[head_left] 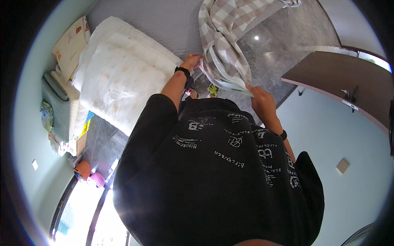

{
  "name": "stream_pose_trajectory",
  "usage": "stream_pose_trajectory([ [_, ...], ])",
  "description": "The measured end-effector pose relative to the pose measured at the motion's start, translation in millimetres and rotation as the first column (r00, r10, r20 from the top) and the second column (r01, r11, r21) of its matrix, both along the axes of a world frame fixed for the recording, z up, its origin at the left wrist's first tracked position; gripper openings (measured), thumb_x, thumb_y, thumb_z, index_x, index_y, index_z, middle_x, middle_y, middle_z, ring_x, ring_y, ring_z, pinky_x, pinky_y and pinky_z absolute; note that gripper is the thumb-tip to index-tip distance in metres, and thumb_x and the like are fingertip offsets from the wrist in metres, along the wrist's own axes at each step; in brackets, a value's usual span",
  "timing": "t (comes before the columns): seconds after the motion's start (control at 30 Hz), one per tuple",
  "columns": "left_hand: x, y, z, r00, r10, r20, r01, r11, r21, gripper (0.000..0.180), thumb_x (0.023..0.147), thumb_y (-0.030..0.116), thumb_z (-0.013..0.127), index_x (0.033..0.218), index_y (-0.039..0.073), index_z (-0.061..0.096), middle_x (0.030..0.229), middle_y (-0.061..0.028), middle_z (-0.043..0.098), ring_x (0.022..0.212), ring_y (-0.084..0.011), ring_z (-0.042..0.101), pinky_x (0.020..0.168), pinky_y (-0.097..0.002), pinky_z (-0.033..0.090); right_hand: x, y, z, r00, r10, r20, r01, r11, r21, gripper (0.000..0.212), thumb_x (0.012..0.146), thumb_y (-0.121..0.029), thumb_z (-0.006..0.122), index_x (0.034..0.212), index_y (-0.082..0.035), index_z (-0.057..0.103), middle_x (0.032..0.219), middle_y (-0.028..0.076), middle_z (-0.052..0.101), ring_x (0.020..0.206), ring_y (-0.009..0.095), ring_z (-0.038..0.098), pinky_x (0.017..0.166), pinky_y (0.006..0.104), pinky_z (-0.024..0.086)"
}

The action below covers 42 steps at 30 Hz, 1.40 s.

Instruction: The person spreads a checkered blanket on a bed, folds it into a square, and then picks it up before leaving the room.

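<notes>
Checked beige-and-white fabric cover (223, 37), most likely a duvet cover, hangs in front of the person, beside the edge of the grey-covered bed (156, 24), with its far part trailing toward the top of the view over the grey floor (287, 35); whether any of it rests on the bed I cannot tell. Both hands are closed on its near, pale-lined border: the left hand (191, 61) pinches one side of it, and the right hand (262, 102) grips the other, so the border sags in a curve between them. As far as the view shows, getting hold of that edge is done, while the cloth remains bunched and twisted rather than spread flat. Close by on the left, a thick white quilt (127, 65) lies folded in layers on the bed, bare and apart from the cover. If the two belong together, the work looks to be at an early stage, with opening out the cover, bringing in the quilt and evening the corners all left. Farther out, a grey-green folded blanket (55, 106) sits by the left wall, and a brown door (336, 82) stands to the right.
</notes>
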<state>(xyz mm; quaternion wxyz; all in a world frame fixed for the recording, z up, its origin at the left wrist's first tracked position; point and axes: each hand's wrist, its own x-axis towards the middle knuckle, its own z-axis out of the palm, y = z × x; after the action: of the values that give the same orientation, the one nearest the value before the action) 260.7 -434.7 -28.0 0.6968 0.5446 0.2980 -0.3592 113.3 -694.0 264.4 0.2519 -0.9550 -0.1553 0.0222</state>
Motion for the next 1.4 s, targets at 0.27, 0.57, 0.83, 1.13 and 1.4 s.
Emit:
stream_pose_trajectory([
  [0.27, 1, -68, -20, 0.904, -0.398, 0.158, 0.381, 0.915, 0.131, 0.035, 0.074, 0.017, 0.064, 0.105, 0.002, 0.057, 0.088, -0.0089, 0.063, 0.071, -0.0167, 0.058, 0.058, -0.0287, 0.044, -3, -9, 18, 0.999, -0.040, 0.014, 0.040, 0.999, -0.010, 0.040, 0.064, 0.007, 0.052, 0.101, -0.006, 0.059, 0.078, 0.012, 0.058, 0.066, 0.029, 0.058, 0.057, 0.0361, 0.047],
  [0.57, 24, -57, -30, 0.879, -0.300, 0.370, 0.379, 0.911, -0.163, 0.029, 0.077, 0.014, 0.061, 0.102, 0.000, 0.057, 0.090, -0.0077, 0.062, 0.075, -0.0164, 0.059, 0.062, -0.0276, 0.049, 0, -37, 30, 0.998, -0.045, 0.043, 0.048, 0.996, -0.071, 0.040, 0.066, 0.009, 0.055, 0.102, -0.008, 0.060, 0.079, 0.012, 0.060, 0.068, 0.029, 0.059, 0.059, 0.0336, 0.048],
  [0.83, 24, 72, 117, 0.765, 0.025, 0.644, -0.121, 0.987, 0.105, 0.025, 0.076, 0.004, 0.055, 0.100, 0.000, 0.059, 0.086, -0.0032, 0.060, 0.076, -0.0111, 0.054, 0.066, -0.0261, 0.046, -5, -68, 17, 0.992, -0.046, 0.117, 0.065, 0.985, -0.159, 0.037, 0.064, 0.005, 0.052, 0.097, -0.010, 0.060, 0.074, 0.009, 0.057, 0.066, 0.026, 0.058, 0.056, 0.0350, 0.046],
  [1.13, -84, 208, 213, 0.589, 0.251, 0.768, -0.434, 0.900, 0.038, 0.012, 0.084, 0.004, 0.047, 0.074, 0.010, 0.045, 0.076, 0.0040, 0.044, 0.070, -0.0056, 0.043, 0.063, -0.0194, 0.036, -21, -38, -19, 0.979, 0.201, -0.029, -0.197, 0.975, 0.103, 0.033, 0.063, 0.002, 0.055, 0.095, -0.008, 0.055, 0.084, 0.010, 0.058, 0.074, 0.028, 0.059, 0.059, 0.0377, 0.047],
  [1.4, -98, 230, 166, 0.553, 0.553, 0.624, -0.692, 0.721, -0.026, 0.023, 0.078, -0.008, 0.037, 0.078, 0.012, 0.048, 0.065, 0.0045, 0.046, 0.051, -0.0045, 0.042, 0.040, -0.0176, 0.032, -60, 12, -22, 0.931, 0.354, 0.093, -0.355, 0.935, -0.001, 0.018, 0.067, -0.009, 0.054, 0.083, -0.008, 0.049, 0.070, 0.008, 0.048, 0.062, 0.028, 0.054, 0.053, 0.0391, 0.043],
])
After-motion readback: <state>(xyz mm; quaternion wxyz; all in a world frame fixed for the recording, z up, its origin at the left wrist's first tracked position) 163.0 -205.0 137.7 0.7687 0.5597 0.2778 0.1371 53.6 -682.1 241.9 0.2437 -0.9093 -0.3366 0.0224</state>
